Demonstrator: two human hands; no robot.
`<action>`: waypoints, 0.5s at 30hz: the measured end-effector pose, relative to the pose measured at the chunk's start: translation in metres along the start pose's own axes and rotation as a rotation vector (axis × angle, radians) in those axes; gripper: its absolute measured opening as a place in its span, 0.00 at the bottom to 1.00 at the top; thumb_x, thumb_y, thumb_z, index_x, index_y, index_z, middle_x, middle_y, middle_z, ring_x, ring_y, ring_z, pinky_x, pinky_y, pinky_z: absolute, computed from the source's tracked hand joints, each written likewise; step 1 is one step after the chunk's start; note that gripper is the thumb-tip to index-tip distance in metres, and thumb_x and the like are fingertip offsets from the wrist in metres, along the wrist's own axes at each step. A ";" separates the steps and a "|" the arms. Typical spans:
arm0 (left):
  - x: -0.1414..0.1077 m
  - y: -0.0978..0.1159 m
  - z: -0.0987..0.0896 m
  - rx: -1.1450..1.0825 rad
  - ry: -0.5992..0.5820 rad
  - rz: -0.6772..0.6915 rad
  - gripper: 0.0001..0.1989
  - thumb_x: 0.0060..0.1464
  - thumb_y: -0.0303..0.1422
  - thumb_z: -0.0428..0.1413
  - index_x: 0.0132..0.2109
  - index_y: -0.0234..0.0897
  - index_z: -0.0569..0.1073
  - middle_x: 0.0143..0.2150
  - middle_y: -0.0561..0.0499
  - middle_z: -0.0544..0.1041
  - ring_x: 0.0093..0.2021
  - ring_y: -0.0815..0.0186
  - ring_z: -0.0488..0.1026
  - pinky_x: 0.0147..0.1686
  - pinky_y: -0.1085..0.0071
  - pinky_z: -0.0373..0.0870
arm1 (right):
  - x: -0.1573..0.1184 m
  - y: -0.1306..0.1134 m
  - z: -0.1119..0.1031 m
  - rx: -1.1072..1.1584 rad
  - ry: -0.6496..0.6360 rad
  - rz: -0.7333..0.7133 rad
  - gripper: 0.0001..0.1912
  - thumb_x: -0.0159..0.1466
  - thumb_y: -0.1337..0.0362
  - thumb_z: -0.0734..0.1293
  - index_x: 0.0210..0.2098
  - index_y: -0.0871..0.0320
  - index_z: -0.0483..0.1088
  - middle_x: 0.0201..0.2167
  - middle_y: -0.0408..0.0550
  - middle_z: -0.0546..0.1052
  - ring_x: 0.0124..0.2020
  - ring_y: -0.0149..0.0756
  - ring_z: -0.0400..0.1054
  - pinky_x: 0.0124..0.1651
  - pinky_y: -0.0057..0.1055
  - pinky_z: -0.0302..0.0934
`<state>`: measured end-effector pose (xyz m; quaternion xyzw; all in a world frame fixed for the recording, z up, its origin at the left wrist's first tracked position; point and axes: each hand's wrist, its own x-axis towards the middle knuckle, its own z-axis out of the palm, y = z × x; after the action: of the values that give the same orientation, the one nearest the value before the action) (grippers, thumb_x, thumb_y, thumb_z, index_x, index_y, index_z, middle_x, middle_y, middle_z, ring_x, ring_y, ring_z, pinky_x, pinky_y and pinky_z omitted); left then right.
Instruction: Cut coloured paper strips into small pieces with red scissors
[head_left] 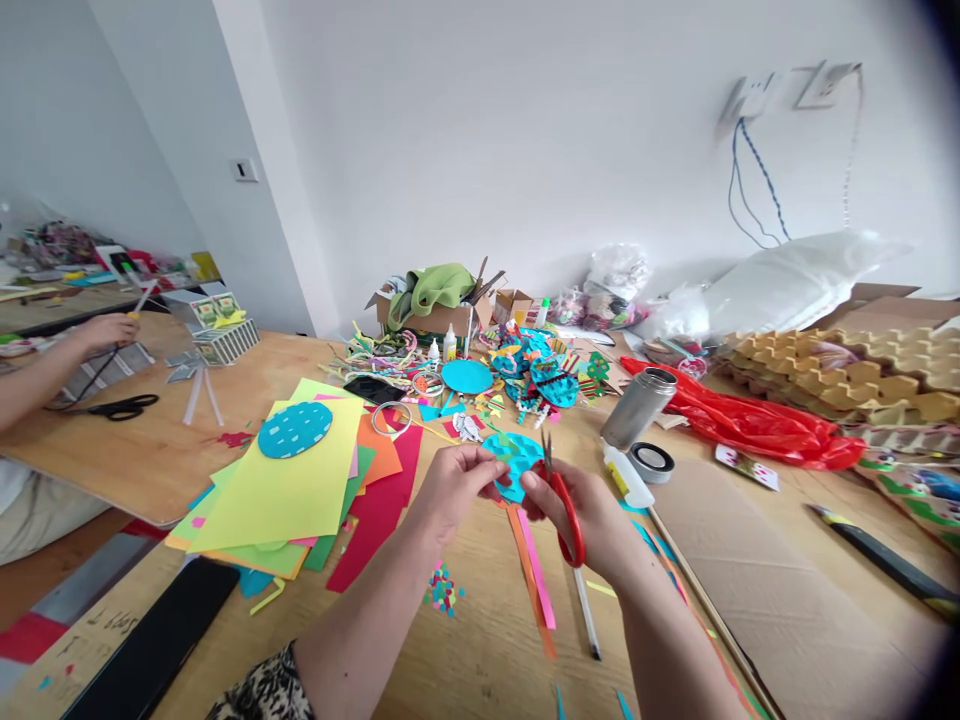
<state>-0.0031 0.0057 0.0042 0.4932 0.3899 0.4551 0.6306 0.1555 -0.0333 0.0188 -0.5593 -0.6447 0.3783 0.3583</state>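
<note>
A blue paper disc with pale marks is held up over the middle of the table. My left hand pinches its left edge, close to a small green piece on the disc's face. Red-handled scissors hang in my right hand, blades pointing up. The right thumb and fingertips also touch the disc's right edge. An orange strip and a pink strip of paper stretch down the table below the disc. Part of the disc is hidden behind my fingers.
Coloured paper sheets carry a spotted blue disc at left. A steel bottle, glue bottle and tape roll stand right. Paper dots and a pen lie nearer. A co-worker's hand works far left.
</note>
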 end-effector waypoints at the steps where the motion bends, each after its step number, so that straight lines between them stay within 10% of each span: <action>1: 0.001 0.000 -0.002 -0.001 0.011 0.000 0.08 0.42 0.34 0.61 0.25 0.33 0.75 0.23 0.50 0.75 0.23 0.71 0.67 0.27 0.73 0.64 | -0.001 0.000 0.000 -0.007 -0.074 0.029 0.21 0.59 0.45 0.63 0.25 0.57 0.64 0.21 0.46 0.73 0.24 0.35 0.68 0.28 0.28 0.61; 15: 0.003 0.003 -0.007 0.033 0.080 0.029 0.09 0.42 0.35 0.61 0.24 0.33 0.74 0.24 0.49 0.76 0.22 0.71 0.67 0.26 0.74 0.64 | -0.004 0.006 0.005 -0.131 -0.261 0.119 0.23 0.61 0.45 0.61 0.21 0.58 0.64 0.15 0.44 0.74 0.14 0.29 0.65 0.16 0.23 0.53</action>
<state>-0.0097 0.0110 0.0059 0.4908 0.4151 0.4771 0.5993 0.1546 -0.0373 0.0111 -0.5647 -0.6750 0.4253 0.2112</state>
